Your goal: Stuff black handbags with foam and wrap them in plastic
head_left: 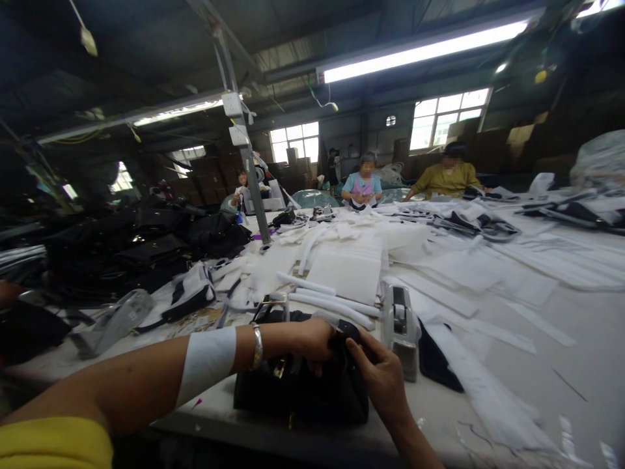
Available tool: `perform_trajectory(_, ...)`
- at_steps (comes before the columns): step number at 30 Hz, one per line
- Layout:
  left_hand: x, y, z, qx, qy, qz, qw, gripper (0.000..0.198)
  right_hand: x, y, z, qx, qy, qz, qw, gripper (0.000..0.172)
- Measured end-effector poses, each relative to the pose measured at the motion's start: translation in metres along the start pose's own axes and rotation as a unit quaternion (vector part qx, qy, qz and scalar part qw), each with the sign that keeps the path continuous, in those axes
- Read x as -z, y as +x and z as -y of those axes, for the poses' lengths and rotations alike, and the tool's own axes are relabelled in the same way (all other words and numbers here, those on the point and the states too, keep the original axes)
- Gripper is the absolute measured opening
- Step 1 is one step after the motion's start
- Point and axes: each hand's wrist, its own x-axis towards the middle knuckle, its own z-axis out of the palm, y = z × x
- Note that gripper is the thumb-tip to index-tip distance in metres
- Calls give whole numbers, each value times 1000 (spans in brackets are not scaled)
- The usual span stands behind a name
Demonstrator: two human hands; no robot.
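A black handbag (307,397) with gold-coloured metal fittings stands at the table's front edge. My left hand (315,339) reaches across its top from the left, fingers curled closed at the right end of the opening; what they hold there is hidden. Against that same upper right corner, my right hand (381,365) pinches the bag's black edge between thumb and fingers. The two hands are close together. A handle with a gold buckle (274,299) rises behind my left wrist.
Right of the bag lie a grey clear-topped device (400,326) and a flat black piece (439,358). White sheets (346,260) and strips spread behind. Black bags (151,247) are heaped left of a metal post (254,189). Several people sit or stand across the table.
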Motion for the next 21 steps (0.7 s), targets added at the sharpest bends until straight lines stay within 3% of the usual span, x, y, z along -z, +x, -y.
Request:
perform_trajectory(8,-4,2,5,-26,-113,-63,991,20,2,1,1,-9,-6,-22,1000,37)
perform_trajectory(12,-10,-4,5,-65,-156,-89,982,30,2,1,1,-25,-11,-33,999,40)
perform_trajectory(21,-13,-12,6,-102,-96,-226,964,28,5,1,-8,-27,-39,-28,998,40)
